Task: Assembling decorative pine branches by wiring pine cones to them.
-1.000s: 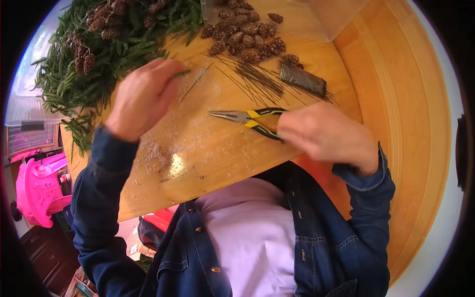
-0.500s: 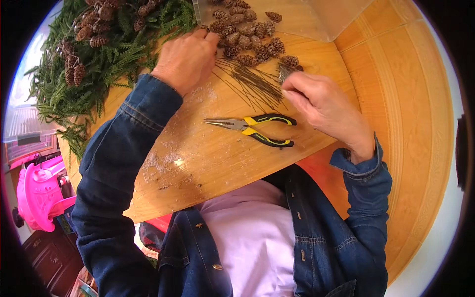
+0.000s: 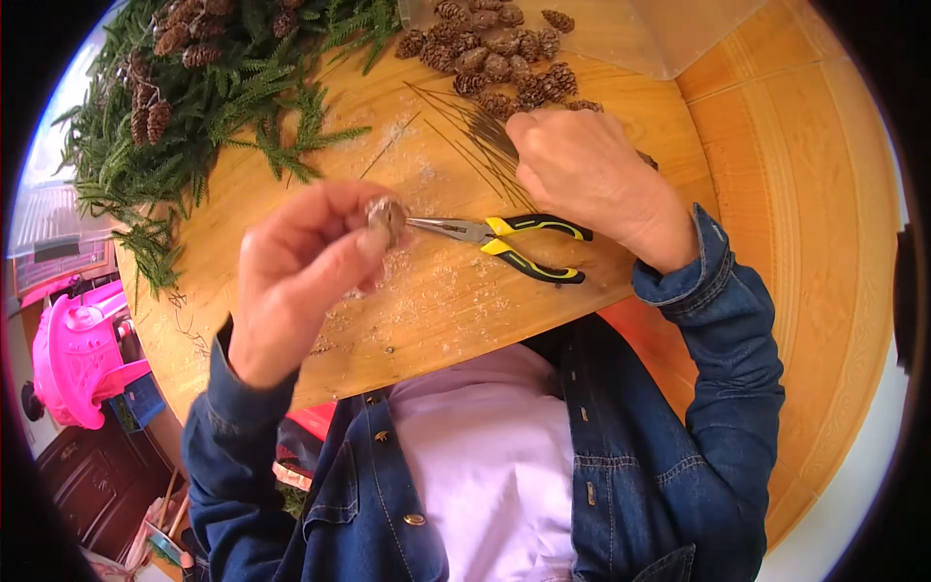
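A small pine cone point(image 3: 386, 219) is pinched between the thumb and fingers of my left hand point(image 3: 301, 262), raised over the table beside the pliers' tips. My right hand point(image 3: 592, 175) is closed at the bundle of thin dark wires point(image 3: 475, 136); its fingertips are hidden under the knuckles, so what they grip cannot be made out. Needle-nose pliers point(image 3: 538, 248) with yellow and black handles lie spread between my hands. Past the right hand sits a pile of brown pine cones point(image 3: 499, 63). One lone wire point(image 3: 391, 145) lies left of the bundle.
Green artificial fir branches point(image 3: 233, 116) with hanging cones cover the table's far left. White flaky bits point(image 3: 427, 291) litter the wooden table point(image 3: 640, 126). A clear plastic container point(image 3: 630, 34) stands at the far side. Beyond the left edge is a bright pink plastic item point(image 3: 82, 349).
My left hand has come back from the pile toward me, now holding a pine cone. My right hand has shifted slightly left and farther away, onto the wires' end.
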`<state>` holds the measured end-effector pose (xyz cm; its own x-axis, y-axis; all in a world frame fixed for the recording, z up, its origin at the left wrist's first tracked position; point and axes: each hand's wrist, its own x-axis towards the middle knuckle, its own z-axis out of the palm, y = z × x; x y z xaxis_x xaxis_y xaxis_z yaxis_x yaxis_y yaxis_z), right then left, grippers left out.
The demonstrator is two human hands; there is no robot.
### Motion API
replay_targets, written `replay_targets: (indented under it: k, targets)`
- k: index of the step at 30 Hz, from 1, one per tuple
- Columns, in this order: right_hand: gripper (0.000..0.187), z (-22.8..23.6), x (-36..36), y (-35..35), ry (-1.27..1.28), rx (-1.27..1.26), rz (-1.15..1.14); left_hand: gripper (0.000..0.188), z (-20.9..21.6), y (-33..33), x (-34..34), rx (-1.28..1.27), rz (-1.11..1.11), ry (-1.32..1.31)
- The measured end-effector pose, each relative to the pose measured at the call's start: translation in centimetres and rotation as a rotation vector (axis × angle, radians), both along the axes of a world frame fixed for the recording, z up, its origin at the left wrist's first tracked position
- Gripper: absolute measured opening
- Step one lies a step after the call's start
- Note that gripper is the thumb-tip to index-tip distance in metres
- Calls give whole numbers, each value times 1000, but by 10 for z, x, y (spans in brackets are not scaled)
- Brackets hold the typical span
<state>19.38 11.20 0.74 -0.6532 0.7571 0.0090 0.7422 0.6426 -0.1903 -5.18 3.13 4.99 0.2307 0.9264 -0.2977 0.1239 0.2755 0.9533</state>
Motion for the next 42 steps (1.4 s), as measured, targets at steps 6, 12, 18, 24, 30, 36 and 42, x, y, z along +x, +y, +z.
replay_targets:
  k: [6, 12, 18, 24, 30, 36, 42]
  targets:
    - [11, -7, 2, 3, 112, -74, -60, 31, -9, -26, 12, -89, 152, -317]
    - [12, -8, 1, 6, 214, -100, -68, 30, -17, -32, 8, -31, 227, -324]
    - [12, -4, 7, 2, 415, -170, -112, 30, -28, -34, 18, 27, 279, -296]
    - [13, -4, 14, -1, 424, -224, -153, 30, -32, -33, 19, -8, 278, -293]
    - [14, -3, 13, -4, 426, -181, -178, 29, -35, -35, 26, -2, 283, -295]
    - [12, -4, 11, -7, 404, -116, -170, 28, -35, -39, 26, -17, 286, -284]
    - [8, 29, -12, -47, 590, -127, 7, 32, -39, -43, 23, -19, 272, -386]
